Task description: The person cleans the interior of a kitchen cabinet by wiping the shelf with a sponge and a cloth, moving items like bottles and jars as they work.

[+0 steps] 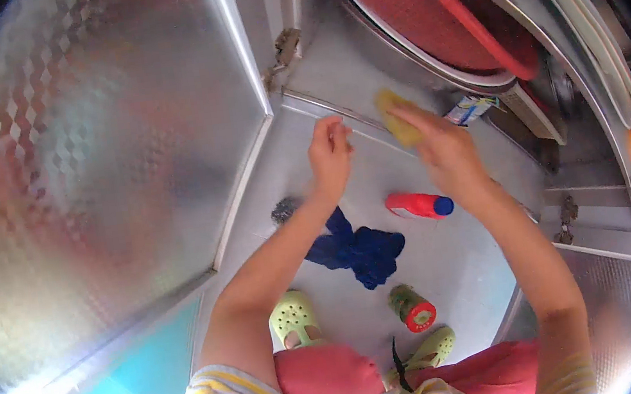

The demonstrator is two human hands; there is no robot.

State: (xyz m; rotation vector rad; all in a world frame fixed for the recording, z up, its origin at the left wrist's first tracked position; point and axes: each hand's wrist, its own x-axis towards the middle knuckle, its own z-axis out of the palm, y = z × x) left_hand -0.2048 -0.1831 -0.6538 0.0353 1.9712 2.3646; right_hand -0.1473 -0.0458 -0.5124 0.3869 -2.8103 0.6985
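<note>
My right hand (442, 143) holds a yellow sponge (397, 119) near the front edge of the cabinet floor; both are slightly blurred. To its left, my left hand (333, 156) is raised with its fingers curled and nothing visible in it. A dark blue cloth (366, 250) lies crumpled on the grey floor. Beyond its left end sits a dark mesh-like scouring pad (286, 209), partly hidden by my left forearm. A red bottle with a blue cap (420, 205) lies on its side below my right hand. Nearer my feet is a green canister with a red rim (413, 308).
An open cabinet door with textured panelling (125, 137) fills the left side. Inside the cabinet, red round trays or basins (417, 13) and large metal pans (578, 76) lean at the upper right. A small printed packet (470, 109) lies beside them. Another textured door (610, 290) is at the lower right.
</note>
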